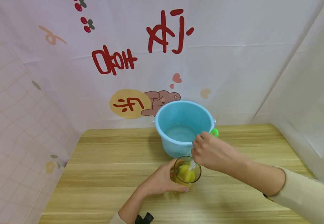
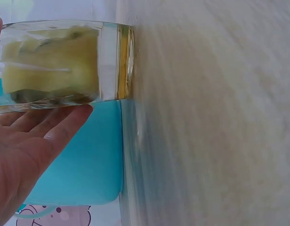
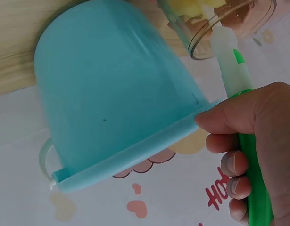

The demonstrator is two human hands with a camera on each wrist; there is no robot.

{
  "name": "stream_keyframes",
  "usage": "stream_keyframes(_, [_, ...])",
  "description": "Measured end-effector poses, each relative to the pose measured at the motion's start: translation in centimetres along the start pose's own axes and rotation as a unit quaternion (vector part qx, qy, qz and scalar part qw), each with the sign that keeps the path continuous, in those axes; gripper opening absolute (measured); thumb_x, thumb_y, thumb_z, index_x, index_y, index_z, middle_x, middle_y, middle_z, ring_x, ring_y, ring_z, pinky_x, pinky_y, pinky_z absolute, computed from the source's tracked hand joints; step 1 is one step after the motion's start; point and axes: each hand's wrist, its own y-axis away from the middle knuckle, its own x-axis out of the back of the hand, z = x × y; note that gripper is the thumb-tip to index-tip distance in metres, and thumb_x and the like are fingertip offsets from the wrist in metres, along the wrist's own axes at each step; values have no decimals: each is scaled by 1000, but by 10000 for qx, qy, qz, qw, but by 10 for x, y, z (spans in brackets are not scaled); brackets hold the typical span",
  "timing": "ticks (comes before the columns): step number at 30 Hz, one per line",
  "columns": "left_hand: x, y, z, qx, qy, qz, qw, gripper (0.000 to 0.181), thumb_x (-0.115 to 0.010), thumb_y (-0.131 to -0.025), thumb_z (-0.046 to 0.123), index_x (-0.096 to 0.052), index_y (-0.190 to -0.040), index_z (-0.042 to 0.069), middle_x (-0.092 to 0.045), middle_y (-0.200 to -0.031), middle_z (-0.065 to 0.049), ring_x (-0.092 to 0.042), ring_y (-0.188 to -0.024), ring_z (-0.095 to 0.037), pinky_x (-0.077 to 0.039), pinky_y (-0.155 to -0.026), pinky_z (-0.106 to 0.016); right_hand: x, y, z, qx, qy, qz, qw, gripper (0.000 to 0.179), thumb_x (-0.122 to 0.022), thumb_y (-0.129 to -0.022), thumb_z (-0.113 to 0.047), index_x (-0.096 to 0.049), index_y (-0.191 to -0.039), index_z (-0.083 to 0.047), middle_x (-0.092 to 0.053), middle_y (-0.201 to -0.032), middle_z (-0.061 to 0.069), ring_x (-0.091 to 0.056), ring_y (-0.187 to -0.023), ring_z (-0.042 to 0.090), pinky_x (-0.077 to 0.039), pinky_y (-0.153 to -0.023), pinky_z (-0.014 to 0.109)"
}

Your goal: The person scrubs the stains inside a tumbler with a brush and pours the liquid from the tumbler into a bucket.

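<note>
head view: our left hand [image 1: 163,180] curls round the glass [image 1: 197,170], probably steadying it. left wrist: yellow contents [image 2: 55,63] sit beside our fingertips [image 2: 82,114]. right wrist: our right hand [image 3: 277,125] clasps a green-handled tool [image 3: 255,175], tilted so its white end enters the glass beyond our thumb.

One left hand [image 1: 163,180] and one right hand [image 1: 212,151] make two over a single desk [image 1: 108,168], with two sleeves [image 1: 307,193]. Near the desk's back edge stands one bucket [image 1: 173,151] with two knobs [image 1: 154,121]; in front of it is one glass [image 2: 109,61], with one brush [image 3: 259,188] dipping in. At the desk's front edge one black object [image 1: 148,217] shows, cut off. On the one cloth [image 1: 234,71] behind the back edge, the head view shows one bear [image 1: 160,102], one yellow disc [image 1: 135,112], three hearts [image 1: 177,78], two pink and one tan, two cherry clusters [image 1: 87,29], the upper partly cut off, and three pieces of red lettering [image 1: 164,31].
</note>
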Motion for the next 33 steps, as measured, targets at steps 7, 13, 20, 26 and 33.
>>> stream_keyframes(7, [0, -1, 0, -56, 21, -40, 10000, 88, -92, -83, 29, -42, -156, 35, -52, -150, 15, -50, -137, -9, -44, -114, -37, 0, -14, -13, 246, 413, -147, 9987, 35, -74, -78, -7, -46, -59, -16, -33, -55, -1, -23, -58, 15, -23, -59, 25])
stream_keyframes(13, [0, -1, -2, -98, 151, -125, 9998, 90, -90, -85, 27, -38, -158, 36, -51, -151, 15, -52, -134, -9, -45, -112, -36, 2, -28, -14, 287, 543, -321, 9976, 37, -70, -81, -7, -44, -59, -19, -30, -56, -2, -23, -57, 15, -24, -58, 25])
stream_keyframes(20, [1, -1, -1, -93, 158, -119, 9998, 91, -91, -85, 29, -38, -158, 34, -52, -149, 14, -52, -134, -9, -46, -111, -35, -7, -36, -10, 50, 387, -603, 9974, 44, -70, -80, -9, -37, -54, -23, -22, -55, -3, -18, -57, 15, -22, -57, 27])
stream_keyframes(26, [1, -1, -1, -135, 177, -122, 9997, 87, -91, -84, 28, -41, -155, 33, -55, -145, 13, -55, -130, -9, -47, -111, -37, -11, -33, -7, -10, 322, -641, 9974, 43, -66, -74, -6, -33, -53, -23, -18, -56, -3, -14, -58, 15, -19, -57, 27])
stream_keyframes(33, [1, -1, -2, -153, 215, -120, 9996, 85, -92, -83, 29, -44, -154, 33, -56, -144, 13, -54, -131, -10, -47, -111, -37, -10, -28, -6, -89, 377, -755, 9964, 47, -65, -75, -2, -28, -54, -23, -14, -58, -2, -12, -59, 16, -16, -56, 27])
